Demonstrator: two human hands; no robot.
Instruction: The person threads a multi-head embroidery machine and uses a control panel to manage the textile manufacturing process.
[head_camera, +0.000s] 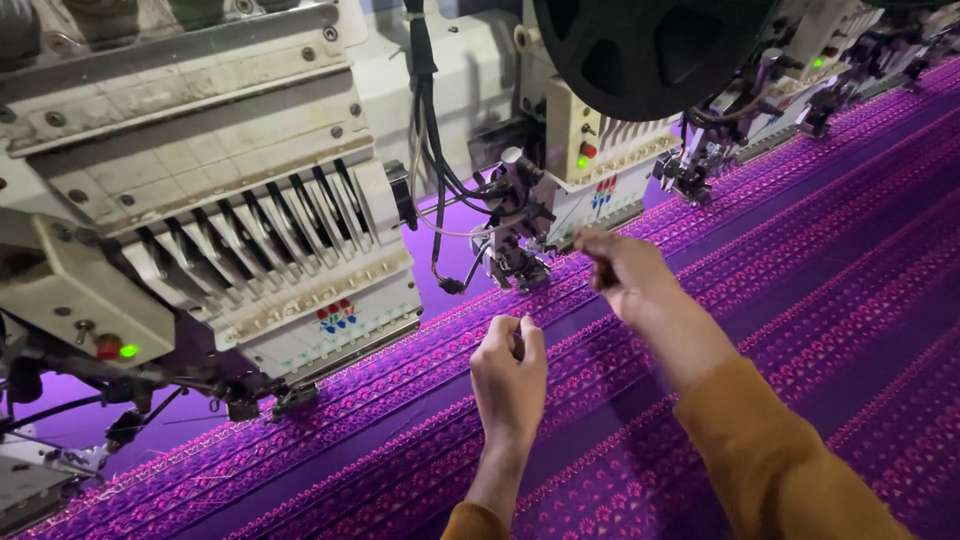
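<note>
Above the purple embroidered fabric, the left hand is curled into a loose fist and the right hand is pinched shut beside the needle head; any thread held cannot be made out.

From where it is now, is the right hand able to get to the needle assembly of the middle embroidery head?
Probably yes: the right hand hovers just right of the needle assembly, with only purple fabric below and nothing visible between them.

Row of cream embroidery machines, dim light.
</note>
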